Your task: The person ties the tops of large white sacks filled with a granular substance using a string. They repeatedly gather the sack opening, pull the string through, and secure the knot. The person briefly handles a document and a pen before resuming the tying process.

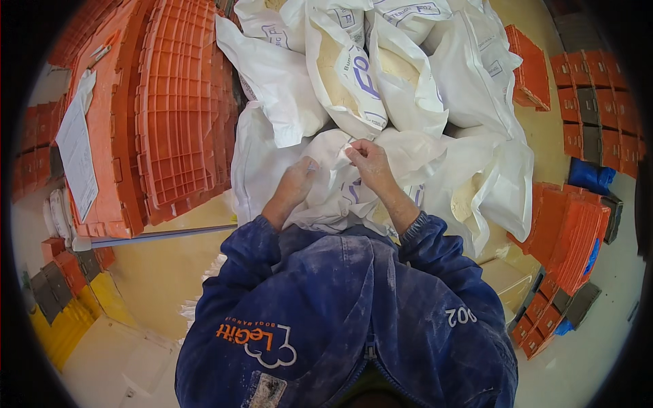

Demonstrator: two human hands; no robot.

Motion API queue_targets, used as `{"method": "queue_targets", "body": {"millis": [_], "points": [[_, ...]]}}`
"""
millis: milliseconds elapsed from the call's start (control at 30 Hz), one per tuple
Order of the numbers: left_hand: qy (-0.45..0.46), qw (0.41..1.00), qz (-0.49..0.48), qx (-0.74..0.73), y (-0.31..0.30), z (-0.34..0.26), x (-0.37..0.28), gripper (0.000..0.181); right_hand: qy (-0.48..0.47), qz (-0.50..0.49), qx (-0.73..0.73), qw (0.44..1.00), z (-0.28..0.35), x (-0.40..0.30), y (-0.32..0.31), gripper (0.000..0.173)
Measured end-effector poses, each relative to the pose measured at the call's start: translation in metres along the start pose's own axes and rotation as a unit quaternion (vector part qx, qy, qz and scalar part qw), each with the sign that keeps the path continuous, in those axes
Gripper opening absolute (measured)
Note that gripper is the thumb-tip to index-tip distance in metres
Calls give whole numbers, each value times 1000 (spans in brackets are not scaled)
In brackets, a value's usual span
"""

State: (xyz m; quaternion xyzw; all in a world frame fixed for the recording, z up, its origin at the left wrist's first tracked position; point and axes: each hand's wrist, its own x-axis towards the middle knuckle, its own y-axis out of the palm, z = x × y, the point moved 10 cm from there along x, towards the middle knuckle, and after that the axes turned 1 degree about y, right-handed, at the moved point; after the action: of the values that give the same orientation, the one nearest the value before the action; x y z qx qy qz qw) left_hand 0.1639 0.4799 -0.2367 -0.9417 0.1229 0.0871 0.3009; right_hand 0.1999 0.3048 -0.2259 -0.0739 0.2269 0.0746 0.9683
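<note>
White woven sacks (275, 84) of pale powder lie piled before me, several with their mouths gaping and the powder (336, 71) showing. At the near side of the pile, my right hand (368, 157) pinches the edge of a white sack (331, 145) between thumb and fingers. My left hand (300, 178) is on the left of the same sack, fingers curled, with something small and bluish at its fingertips; what it is cannot be told. The rest of that sack sags towards my body. Both hands are dusted with pale powder.
Stacked orange plastic crates (173, 102) stand close on the left, with a paper sheet (76, 148) and an orange-handled tool (104, 50) on top. More orange crates (566, 229) are at the right, near another powder-filled sack (479, 199). Further stacks (602, 107) line the far right.
</note>
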Motion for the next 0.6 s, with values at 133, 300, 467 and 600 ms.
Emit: {"method": "queue_targets", "body": {"millis": [133, 300, 467, 600], "points": [[-73, 996, -48, 18, -48, -36, 13, 27, -34, -9, -97, 995, 18, -4, -2, 21], [70, 997, 14, -18, -33, -80, 48, 24, -45, 2, -157, 987, 31, -13, 0, 21], [70, 994, 88, -2, -10, -85, 52, 20, -88, 4, -133, 987, 35, -16, 0, 16], [66, 994, 90, 6, -5, -83, 52, 21, -89, 24, -157, 983, 35, -17, 3, 17]]}}
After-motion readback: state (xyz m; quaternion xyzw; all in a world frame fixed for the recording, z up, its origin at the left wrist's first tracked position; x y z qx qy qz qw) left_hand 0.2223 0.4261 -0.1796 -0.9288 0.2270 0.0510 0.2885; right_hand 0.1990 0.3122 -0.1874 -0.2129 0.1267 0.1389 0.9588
